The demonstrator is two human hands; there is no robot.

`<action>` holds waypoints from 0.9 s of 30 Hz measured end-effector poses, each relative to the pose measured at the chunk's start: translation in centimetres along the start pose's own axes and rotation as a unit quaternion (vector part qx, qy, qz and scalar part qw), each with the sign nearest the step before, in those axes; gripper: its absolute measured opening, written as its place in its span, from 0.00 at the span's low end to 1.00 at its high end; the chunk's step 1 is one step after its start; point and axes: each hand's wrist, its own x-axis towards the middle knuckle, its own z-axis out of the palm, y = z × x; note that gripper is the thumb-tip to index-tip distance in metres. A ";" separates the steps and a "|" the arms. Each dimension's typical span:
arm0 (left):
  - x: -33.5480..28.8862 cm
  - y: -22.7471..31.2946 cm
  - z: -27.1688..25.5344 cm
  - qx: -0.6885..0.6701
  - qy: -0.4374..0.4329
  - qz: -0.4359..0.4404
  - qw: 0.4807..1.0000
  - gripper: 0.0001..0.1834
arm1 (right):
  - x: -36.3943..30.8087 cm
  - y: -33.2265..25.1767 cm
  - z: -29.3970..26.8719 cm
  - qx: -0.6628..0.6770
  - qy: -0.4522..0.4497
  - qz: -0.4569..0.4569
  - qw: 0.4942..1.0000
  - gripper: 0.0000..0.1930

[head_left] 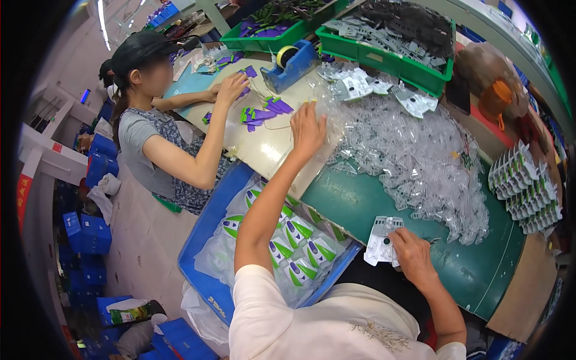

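My right hand (pixel 414 257) grips a white plastic shell part (pixel 379 245) with a round dark hole, over the near edge of the green tabletop. My left hand (pixel 308 131) is stretched out to the far side, by the left edge of a heap of clear plastic pieces (pixel 405 153). Its fingers are drawn together, and what they hold, if anything, is too small to make out. Beyond it stands a blue tape dispenser (pixel 292 67) with a yellow roll. Purple and green parts (pixel 277 105) lie to its left.
A blue crate (pixel 193 255) of white, green and purple pieces sits left of my body. Green trays (pixel 384 59) of grey parts stand at the back. Stacked white-green parts (pixel 525 189) are at the right. Across the table a co-worker (pixel 162 126) handles purple parts.
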 end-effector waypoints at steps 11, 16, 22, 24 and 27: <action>-2.9 3.5 4.0 -0.078 -0.059 -0.069 0.993 0.28 | 0.4 0.6 0.2 0.013 0.017 0.015 1.000 0.12; -3.7 6.1 2.5 -0.239 0.000 -0.074 0.968 0.24 | 0.6 0.9 -0.4 0.039 0.013 0.023 0.999 0.13; 7.7 -3.5 6.4 -0.158 0.087 -0.105 0.978 0.21 | 0.4 0.8 -0.2 0.053 0.010 0.025 0.998 0.13; 10.5 -6.1 7.0 -0.130 0.010 -0.115 0.985 0.25 | 0.4 0.6 -0.2 0.059 0.007 0.026 0.998 0.13; 12.1 -5.6 8.7 -0.079 -0.033 -0.143 0.986 0.25 | 0.2 0.6 -0.1 0.075 0.005 0.054 0.996 0.13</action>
